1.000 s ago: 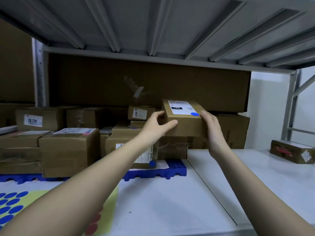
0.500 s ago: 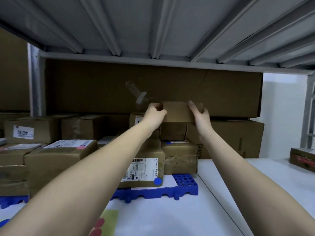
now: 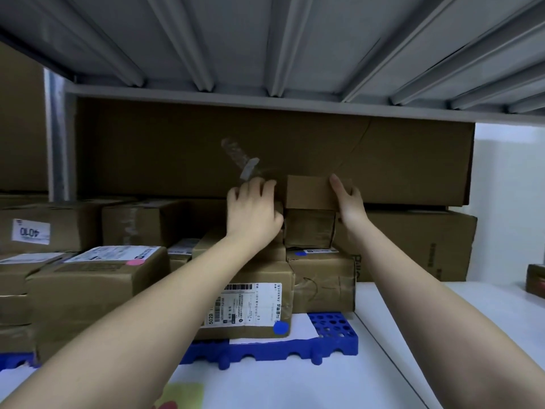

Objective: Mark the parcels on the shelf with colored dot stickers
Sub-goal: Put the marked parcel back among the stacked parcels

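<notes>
A small plain brown parcel sits on top of the stack at the shelf's back, against a long carton. My right hand holds its right end, thumb on the front face. My left hand is just left of it with a small gap, its fingers curled over a neighbouring parcel that the hand mostly hides. Below, a labelled parcel carries a blue dot. Another parcel has a pink dot. A corner of the sticker sheet shows at the bottom.
Parcels are stacked on a blue plastic pallet on the white shelf board. A large carton stands at the right of the stack. A lone box lies at the far right. The metal shelf above hangs low.
The small parcel went from tilted in both hands to set down on the stack at the back. My left hand has since slid off its left end onto the neighbouring parcel.
</notes>
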{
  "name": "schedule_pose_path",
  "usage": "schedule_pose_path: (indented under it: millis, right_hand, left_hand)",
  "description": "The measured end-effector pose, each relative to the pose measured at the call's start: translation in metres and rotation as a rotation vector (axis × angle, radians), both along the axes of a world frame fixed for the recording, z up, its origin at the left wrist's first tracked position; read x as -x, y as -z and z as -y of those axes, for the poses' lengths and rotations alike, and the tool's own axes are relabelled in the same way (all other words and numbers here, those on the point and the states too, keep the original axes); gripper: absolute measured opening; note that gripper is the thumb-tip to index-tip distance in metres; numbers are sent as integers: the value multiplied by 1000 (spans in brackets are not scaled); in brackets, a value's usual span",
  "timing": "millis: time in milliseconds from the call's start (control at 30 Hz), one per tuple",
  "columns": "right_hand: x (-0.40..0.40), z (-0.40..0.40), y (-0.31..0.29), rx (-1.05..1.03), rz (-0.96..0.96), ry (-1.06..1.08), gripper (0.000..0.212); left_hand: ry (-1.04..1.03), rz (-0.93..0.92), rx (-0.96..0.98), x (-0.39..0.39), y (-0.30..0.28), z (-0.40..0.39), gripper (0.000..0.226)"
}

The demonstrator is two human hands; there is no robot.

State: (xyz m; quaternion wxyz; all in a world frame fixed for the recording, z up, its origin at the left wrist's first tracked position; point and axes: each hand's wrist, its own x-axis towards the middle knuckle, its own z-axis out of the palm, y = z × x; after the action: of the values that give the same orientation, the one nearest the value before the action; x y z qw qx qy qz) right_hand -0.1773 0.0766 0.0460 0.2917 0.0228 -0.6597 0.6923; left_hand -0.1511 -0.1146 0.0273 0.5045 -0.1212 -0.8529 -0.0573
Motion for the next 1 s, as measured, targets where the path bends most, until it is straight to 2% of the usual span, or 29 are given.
schedule_pose_path:
  millis: [200, 533, 733, 1000]
  right_hand:
    - [9, 0, 2, -92, 15, 39, 72]
    - [15, 8, 5, -170, 49, 115, 58]
    - [17, 8, 6, -228, 92, 154, 56]
    - [14, 4, 7, -272, 107, 137, 62]
  left_hand:
    - [-45, 159, -20, 9, 6, 9, 48]
    - [150, 293, -56, 11, 9, 20, 55]
    - [173, 315, -38, 10, 10, 23, 61]
    - [128, 346, 6, 11, 8, 25, 67]
